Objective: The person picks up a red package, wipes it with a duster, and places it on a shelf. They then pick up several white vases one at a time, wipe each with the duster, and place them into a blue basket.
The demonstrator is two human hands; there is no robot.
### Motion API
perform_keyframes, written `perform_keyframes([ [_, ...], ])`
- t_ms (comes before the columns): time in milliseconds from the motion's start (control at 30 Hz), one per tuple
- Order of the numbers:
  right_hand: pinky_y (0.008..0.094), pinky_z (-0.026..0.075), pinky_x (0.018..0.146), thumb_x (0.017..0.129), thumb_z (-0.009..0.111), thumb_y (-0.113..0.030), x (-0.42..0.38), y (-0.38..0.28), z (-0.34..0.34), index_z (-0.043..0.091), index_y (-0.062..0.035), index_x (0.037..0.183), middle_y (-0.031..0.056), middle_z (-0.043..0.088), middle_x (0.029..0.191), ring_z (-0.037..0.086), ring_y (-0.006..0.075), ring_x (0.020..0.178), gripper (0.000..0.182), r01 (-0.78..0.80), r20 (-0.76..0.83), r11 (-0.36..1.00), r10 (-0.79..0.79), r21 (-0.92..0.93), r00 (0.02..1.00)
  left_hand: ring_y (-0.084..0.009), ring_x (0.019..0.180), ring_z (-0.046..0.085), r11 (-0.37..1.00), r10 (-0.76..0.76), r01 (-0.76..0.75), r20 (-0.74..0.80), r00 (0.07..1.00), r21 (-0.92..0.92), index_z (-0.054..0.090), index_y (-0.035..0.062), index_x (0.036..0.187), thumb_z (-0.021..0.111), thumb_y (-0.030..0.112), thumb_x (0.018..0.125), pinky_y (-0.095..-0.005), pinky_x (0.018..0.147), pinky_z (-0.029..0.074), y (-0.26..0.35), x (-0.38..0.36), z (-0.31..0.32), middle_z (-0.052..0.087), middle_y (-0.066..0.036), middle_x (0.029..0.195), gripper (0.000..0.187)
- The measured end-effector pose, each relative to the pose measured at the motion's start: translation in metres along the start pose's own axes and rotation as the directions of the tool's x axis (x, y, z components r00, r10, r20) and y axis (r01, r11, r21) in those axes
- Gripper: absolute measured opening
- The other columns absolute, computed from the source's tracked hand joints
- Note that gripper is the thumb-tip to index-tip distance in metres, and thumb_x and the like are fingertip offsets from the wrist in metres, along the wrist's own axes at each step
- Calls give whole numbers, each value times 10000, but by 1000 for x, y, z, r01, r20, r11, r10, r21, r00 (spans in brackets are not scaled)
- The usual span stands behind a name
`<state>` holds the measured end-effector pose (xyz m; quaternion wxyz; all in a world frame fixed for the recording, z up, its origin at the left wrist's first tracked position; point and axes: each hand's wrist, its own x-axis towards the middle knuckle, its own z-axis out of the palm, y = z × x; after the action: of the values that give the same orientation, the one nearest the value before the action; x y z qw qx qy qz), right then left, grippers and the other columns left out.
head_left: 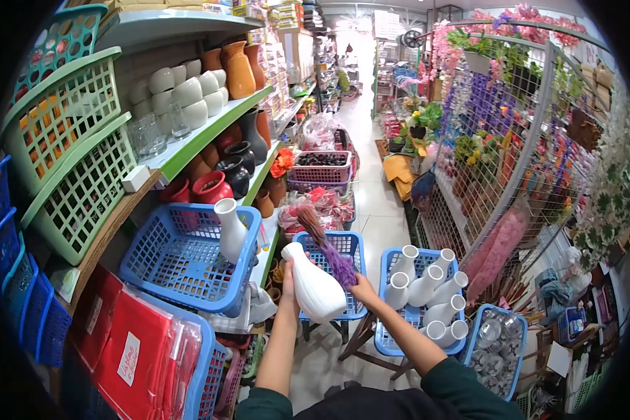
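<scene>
A white ribbed vase [318,287] lies tilted in my left hand [288,292], whose fingers wrap round its side. My right hand [360,288] closes on a purple dried-flower bunch [337,262], its brown end pointing up and left. Behind both is a blue basket [353,243]. Another white vase [230,227] stands in the blue basket [157,260] on the left. Several white vases [424,285] sit in the blue basket [392,346] at the right.
Shelves with bowls [189,94] and dark pots [235,178] line the left. Red packets [136,350] lie lower left. A basket of glass items [497,332] stands at right, near a wire rack [497,168] of artificial flowers. An aisle [365,161] runs ahead.
</scene>
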<state>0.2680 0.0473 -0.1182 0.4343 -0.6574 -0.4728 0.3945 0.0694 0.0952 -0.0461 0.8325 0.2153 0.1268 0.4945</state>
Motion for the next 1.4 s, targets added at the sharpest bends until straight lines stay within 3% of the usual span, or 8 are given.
perform_keyframes([
  [133,437,476,709,741,571,-165,24,87,53,537,26,1073,278,615,909,612,403,858,384,-77,30,978,84,-193,996,-284,850,619,978,-93,116,-135,986,173,470,45,1159,505,514,848,-400,767,503,-3,-15,-16,602,-120,925,564],
  [400,456,483,784,686,633,-165,32,99,77,590,80,894,298,602,914,599,410,899,324,-184,-200,853,96,-489,975,-273,844,631,947,-173,206,-148,974,248,420,43,1228,475,418,895,-376,735,521,-19,-29,-37,608,-145,966,505],
  [733,423,488,790,668,606,-159,45,82,39,567,54,1050,300,602,923,603,386,921,440,-180,137,903,250,-391,959,-259,826,638,944,-178,215,-162,971,252,424,41,1210,474,405,898,-365,719,530,-19,-30,-30,622,-151,935,482],
  [767,306,503,551,758,617,-201,48,80,36,554,31,1115,150,636,854,622,172,686,431,-46,135,920,107,-390,985,-259,826,638,943,-178,214,-156,971,255,424,41,1210,474,405,898,-365,719,530,-19,-30,-27,622,-151,935,482],
  [967,280,489,716,861,580,-223,-9,-66,-7,496,-24,1209,68,599,943,588,167,823,409,-98,264,918,-8,383,964,-229,779,639,927,-161,202,-151,975,316,435,37,1200,488,395,894,-329,688,529,-11,-22,-9,626,-144,913,474],
  [1067,279,469,772,823,641,-251,-42,-111,-5,503,-20,1199,79,593,994,576,161,883,463,120,217,896,-230,428,949,-184,795,618,891,-114,144,-95,989,430,461,34,1181,517,368,888,-291,695,507,-9,-21,10,613,-119,939,448],
  [1200,357,415,906,714,725,-319,-72,-130,3,469,3,1211,173,504,1147,515,297,1060,646,496,32,858,-496,-132,868,-132,906,548,725,210,-171,23,978,667,506,27,1152,604,305,854,-267,780,443,-6,-23,49,575,-74,1013,418],
  [1400,327,399,924,674,761,-164,-93,-177,4,450,-8,1224,114,508,1136,506,208,1071,651,571,21,815,-575,102,818,-185,970,561,529,348,-344,171,922,775,532,-14,1131,673,293,798,-318,854,437,30,-57,113,579,-120,1049,474],
])
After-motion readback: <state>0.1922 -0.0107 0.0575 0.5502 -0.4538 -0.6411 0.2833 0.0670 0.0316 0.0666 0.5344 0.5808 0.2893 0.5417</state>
